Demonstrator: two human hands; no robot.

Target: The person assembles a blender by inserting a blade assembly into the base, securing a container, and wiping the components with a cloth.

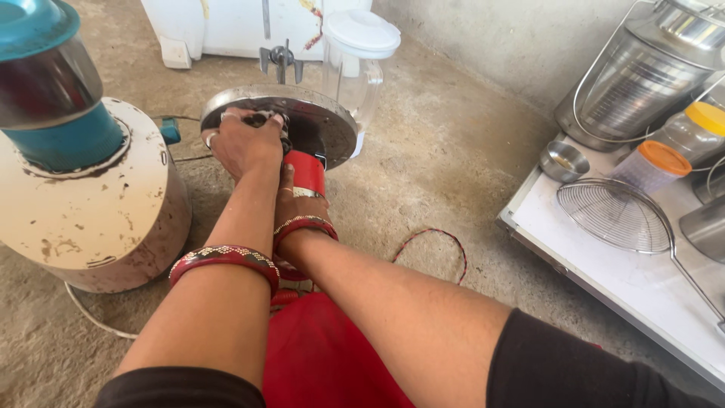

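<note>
Polished steel on the round jar base (317,125), glossy and mirror-like, gripped by the left hand (243,143). Glossy red plastic on the handle (305,172) under the right hand (296,205). Matt, stained, scuffed white casing on the mixer body (98,211). Rough, grainy concrete floor (438,159). Fine shiny wire mesh on the strainer (613,215). Clear plastic jar (355,68), smooth.

— What does the person wear on the arms?

— Both sleeves are black and short; the forearms are bare. The left hand (243,143) has a ring on one finger, and the wrist behind it carries a wide red bangle with pale beads.

— And the right hand (296,205)?

— Its wrist has thinner red bangles with golden edges. Red cloth covers the lap.
</note>
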